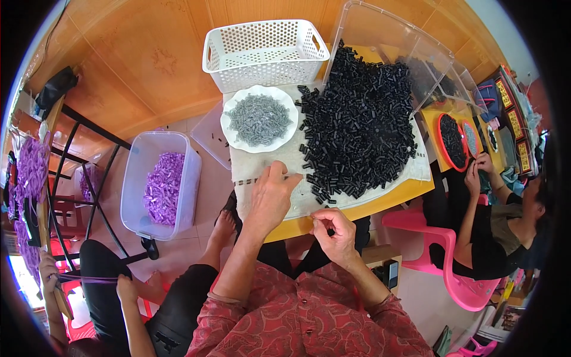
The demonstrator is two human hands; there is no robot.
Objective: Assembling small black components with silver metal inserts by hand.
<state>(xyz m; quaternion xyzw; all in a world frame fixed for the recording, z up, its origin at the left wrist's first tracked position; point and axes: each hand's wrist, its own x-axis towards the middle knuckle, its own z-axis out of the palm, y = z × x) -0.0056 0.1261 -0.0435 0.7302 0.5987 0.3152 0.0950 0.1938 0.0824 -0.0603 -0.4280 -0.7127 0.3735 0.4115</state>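
Note:
On the cloth-covered table, a large heap of short black plastic pieces [360, 125] lies in front of me. To its left stands a white scalloped plate [226, 128] piled with small clear-grey plastic pieces [259, 119]. My left hand [272, 193] hovers over the cloth [247, 163], between the plate and the heap's near edge. Its thumb and fingers are bent but apart, and I see nothing in them. At the table's front edge my right hand [335, 237] is closed in a pinch. A small black piece seems to show between its fingers, mostly hidden.
Behind the plate stands a white perforated basket [264, 74]; a clear bin [380, 24] lies tipped behind the heap. A tub [193, 178] of purple pieces sits on the floor at left. One person works at far left with purple strips, another at right beside a pink chair [449, 262].

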